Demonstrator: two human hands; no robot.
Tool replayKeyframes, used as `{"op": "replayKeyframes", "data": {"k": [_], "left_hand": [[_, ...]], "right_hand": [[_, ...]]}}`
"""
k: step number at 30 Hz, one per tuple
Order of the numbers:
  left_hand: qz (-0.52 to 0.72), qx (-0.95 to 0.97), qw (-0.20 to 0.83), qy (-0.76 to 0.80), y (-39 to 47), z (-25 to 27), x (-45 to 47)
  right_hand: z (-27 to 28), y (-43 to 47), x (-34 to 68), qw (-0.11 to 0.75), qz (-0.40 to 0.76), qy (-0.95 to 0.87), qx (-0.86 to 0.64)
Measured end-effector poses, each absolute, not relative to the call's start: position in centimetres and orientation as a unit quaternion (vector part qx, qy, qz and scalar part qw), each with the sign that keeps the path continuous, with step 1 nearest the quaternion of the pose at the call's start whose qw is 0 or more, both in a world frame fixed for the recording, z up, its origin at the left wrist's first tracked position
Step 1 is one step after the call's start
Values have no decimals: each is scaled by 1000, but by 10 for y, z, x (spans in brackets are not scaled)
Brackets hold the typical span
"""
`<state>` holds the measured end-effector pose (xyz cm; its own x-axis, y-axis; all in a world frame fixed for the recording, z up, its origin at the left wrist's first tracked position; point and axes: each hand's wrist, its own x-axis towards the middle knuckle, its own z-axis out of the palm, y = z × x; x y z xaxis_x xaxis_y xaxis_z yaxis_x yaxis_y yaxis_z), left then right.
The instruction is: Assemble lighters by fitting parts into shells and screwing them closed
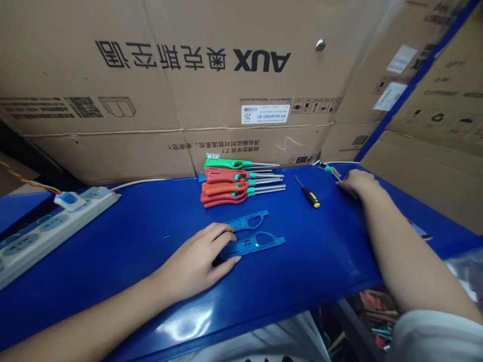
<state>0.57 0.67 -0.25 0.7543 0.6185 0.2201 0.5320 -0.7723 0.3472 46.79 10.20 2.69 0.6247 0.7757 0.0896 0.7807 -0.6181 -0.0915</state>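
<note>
On the blue table lie two blue plastic lighter casing halves, the nearer casing half (260, 243) and the farther casing half (247, 221), both with a trigger opening. My left hand (211, 254) is closed around the left end of the nearer one, fingertips also reaching the farther one. At the back right, my right hand (356, 183) is closed with fingertips at a metal lighter tube with a teal end (332, 171). The palm hides part of what lies beneath it.
Several red, orange and green stick lighters (226, 188) lie stacked by the cardboard wall (158, 110). A black and yellow screwdriver (311, 197) rests right of them. At the left is a white power strip (56, 221). Below the table edge stands a box of coloured parts (377, 306).
</note>
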Motion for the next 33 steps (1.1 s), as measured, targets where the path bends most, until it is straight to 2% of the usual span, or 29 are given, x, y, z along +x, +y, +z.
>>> {"op": "replayKeyframes", "data": {"k": [4, 12, 15, 19, 23, 27, 30, 33], "left_hand": [[155, 925, 140, 319, 10, 2, 1], [112, 937, 159, 291, 19, 16, -9], [89, 933, 169, 305, 22, 21, -16], [72, 921, 182, 336, 26, 26, -28], [193, 882, 216, 372, 18, 32, -27], [355, 776, 357, 379, 5, 36, -8], [408, 741, 376, 378, 1, 30, 3], [409, 741, 374, 379, 1, 19, 4]], "right_hand": [[22, 107, 469, 50, 37, -399, -915], [48, 91, 461, 203, 89, -492, -842], [56, 84, 443, 257, 147, -544, -785], [65, 70, 409, 285, 262, -642, -662], [69, 56, 367, 254, 320, -743, -531], [60, 49, 327, 247, 308, -806, -441], [47, 46, 308, 218, 312, -839, -389], [35, 45, 298, 193, 326, -848, -371]]}}
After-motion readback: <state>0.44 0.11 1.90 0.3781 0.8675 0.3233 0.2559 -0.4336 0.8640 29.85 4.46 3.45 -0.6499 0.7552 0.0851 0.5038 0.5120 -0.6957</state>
